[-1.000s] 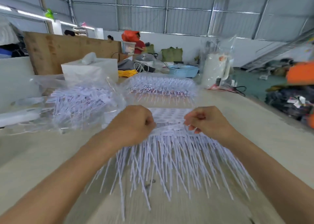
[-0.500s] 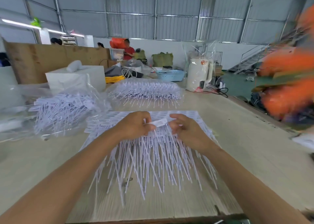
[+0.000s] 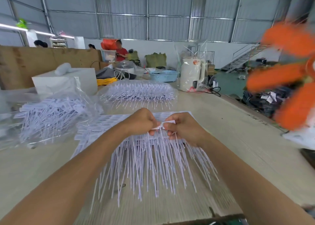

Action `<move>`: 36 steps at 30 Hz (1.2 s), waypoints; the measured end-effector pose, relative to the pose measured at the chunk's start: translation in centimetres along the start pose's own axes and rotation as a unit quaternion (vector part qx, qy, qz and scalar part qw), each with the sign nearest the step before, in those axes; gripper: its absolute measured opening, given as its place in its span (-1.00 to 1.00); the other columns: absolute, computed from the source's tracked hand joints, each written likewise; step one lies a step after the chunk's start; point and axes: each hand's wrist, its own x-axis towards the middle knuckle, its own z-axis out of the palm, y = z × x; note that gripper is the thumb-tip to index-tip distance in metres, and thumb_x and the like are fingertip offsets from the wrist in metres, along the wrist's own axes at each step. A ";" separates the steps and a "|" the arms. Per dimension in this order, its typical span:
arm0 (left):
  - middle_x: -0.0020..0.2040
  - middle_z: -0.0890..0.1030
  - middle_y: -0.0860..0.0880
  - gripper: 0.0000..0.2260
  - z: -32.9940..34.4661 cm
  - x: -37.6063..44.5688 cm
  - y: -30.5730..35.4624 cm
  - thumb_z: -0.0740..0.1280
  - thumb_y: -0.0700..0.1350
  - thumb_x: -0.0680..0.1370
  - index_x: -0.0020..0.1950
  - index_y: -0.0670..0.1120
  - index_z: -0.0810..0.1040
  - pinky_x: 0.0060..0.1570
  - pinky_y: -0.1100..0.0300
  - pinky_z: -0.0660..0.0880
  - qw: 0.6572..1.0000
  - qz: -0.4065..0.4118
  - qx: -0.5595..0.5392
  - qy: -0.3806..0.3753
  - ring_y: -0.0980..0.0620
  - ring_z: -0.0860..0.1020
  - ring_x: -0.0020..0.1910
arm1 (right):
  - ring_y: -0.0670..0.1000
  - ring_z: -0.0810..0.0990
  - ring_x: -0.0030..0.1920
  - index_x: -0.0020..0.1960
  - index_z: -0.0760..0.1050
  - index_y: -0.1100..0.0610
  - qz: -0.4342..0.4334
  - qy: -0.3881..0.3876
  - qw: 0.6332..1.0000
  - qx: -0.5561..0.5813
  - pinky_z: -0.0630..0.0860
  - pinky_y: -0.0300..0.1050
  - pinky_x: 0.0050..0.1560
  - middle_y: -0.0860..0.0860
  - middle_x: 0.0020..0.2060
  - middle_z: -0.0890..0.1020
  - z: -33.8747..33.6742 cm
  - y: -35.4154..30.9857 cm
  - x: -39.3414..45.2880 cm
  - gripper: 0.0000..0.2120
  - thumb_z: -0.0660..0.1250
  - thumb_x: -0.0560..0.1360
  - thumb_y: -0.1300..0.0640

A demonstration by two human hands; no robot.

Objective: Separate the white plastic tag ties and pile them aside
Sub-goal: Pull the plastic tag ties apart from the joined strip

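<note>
White tag ties (image 3: 150, 163) on table (image 3: 238, 148); left hand (image 3: 142, 121), right hand (image 3: 183, 127) fingers pinching tag strip (image 3: 162, 125).

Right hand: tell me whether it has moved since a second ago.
Yes. The right hand has come inward toward the left hand, judged against the tag ties on the table; both now pinch one small white tag.

Beyond the white kettle (image 3: 191, 74) we see, to its left, a blue basket (image 3: 164, 75), yellow cable (image 3: 107, 80) and a white box (image 3: 65, 81).
</note>
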 end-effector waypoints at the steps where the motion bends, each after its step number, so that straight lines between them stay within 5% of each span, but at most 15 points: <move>1: -0.61 0.44 0.07 -0.64 0.2 0.2 0.2 0.31 -0.09 0.57 -0.44 -0.10 0.54 -0.52 0.32 0.23 1.000 -0.016 -0.018 0.003 0.15 0.28 -0.60 | -0.09 0.53 -0.49 -0.24 0.52 0.22 -0.014 0.017 1.000 -0.018 0.53 -0.23 -0.42 0.04 -0.50 0.52 0.0 0.1 0.1 -0.85 0.33 0.50 0.34; 8: -0.62 0.34 0.08 -0.76 0.7 0.5 0.7 0.29 -0.12 0.54 -0.33 -0.11 0.50 -0.55 0.32 0.08 0.978 -0.145 -0.144 -0.038 0.12 0.20 -0.60 | -0.11 0.52 -0.50 -0.34 0.43 0.13 -0.143 0.124 0.973 -0.130 0.56 -0.13 -0.45 -0.03 -0.47 0.46 1.2 2.2 0.1 -0.70 0.25 0.45 0.46; 13: -0.60 0.41 0.07 -0.72 0.1 0.1 0.6 0.28 -0.14 0.57 -0.34 -0.13 0.50 -0.59 0.36 0.17 0.990 -0.090 -0.106 -0.019 0.14 0.29 -0.64 | 0.04 0.51 -0.53 -0.29 0.41 0.22 -0.014 0.253 0.967 -0.029 0.50 -0.09 -0.42 0.15 -0.47 0.48 -1.4 2.7 0.8 -0.78 0.21 0.49 0.42; 17: -0.38 0.53 -0.07 -0.76 -0.9 -0.3 0.9 0.16 -0.33 0.54 -0.20 -0.17 0.59 -0.48 0.28 0.26 0.998 -0.049 -0.043 -0.024 0.05 0.38 -0.47 | -0.06 0.52 -0.54 -0.25 0.45 0.27 0.064 0.158 0.973 0.154 0.48 -0.28 -0.52 0.14 -0.41 0.49 -3.6 0.8 0.6 -0.83 0.27 0.51 0.38; 21: -0.14 0.57 -0.21 -0.72 -1.1 -0.1 1.5 0.17 -0.40 0.48 0.05 -0.21 0.61 -0.37 0.24 0.34 0.998 -0.034 0.030 -0.048 0.00 0.43 -0.32 | -0.03 0.56 -0.40 -0.13 0.44 0.29 0.146 0.094 0.943 0.286 0.42 -0.34 -0.60 0.16 -0.28 0.52 -3.9 -0.4 0.1 -0.91 0.20 0.53 0.39; 26: 0.01 0.59 -0.25 -0.74 -1.0 0.1 1.6 0.21 -0.38 0.48 0.09 -0.18 0.57 -0.33 0.25 0.38 0.996 -0.012 0.065 -0.059 0.04 0.47 -0.32 | 0.11 0.66 -0.07 -0.22 0.50 0.17 0.156 -0.014 0.965 0.210 0.62 0.03 -0.08 0.12 -0.11 0.66 -1.4 -0.9 -0.3 -0.88 0.32 0.48 0.30; 31: -0.06 0.53 -0.08 -0.65 -0.3 0.3 0.7 0.35 -0.30 0.47 0.17 -0.06 0.34 -0.34 0.30 0.49 0.998 0.001 -0.021 -0.058 0.13 0.55 -0.36 | 0.03 0.66 -0.33 -0.17 0.54 0.22 0.078 -0.015 0.990 0.119 0.60 -0.19 -0.30 0.12 -0.31 0.65 1.2 -1.6 0.0 -0.92 0.34 0.48 0.34; 33: -0.05 0.56 -0.03 -0.70 -0.6 0.3 0.0 0.40 -0.18 0.48 0.15 -0.06 0.41 -0.20 0.25 0.51 0.999 -0.008 -0.031 -0.031 0.12 0.59 -0.24 | -0.01 0.63 -0.40 -0.17 0.54 0.24 0.050 0.025 0.992 0.113 0.60 -0.23 -0.30 0.13 -0.33 0.61 1.3 -1.5 0.1 -0.92 0.34 0.48 0.37; 36: -0.22 0.66 -0.03 -0.83 -1.1 0.1 -1.3 0.34 -0.01 0.54 -0.17 -0.07 0.61 -0.17 0.20 0.47 0.999 -0.024 -0.016 -0.027 0.05 0.60 -0.25 | -0.05 0.60 -0.44 0.00 0.51 0.25 0.036 0.059 0.990 0.127 0.60 -0.24 -0.32 0.12 -0.28 0.58 0.8 -1.4 0.2 -0.88 0.32 0.48 0.39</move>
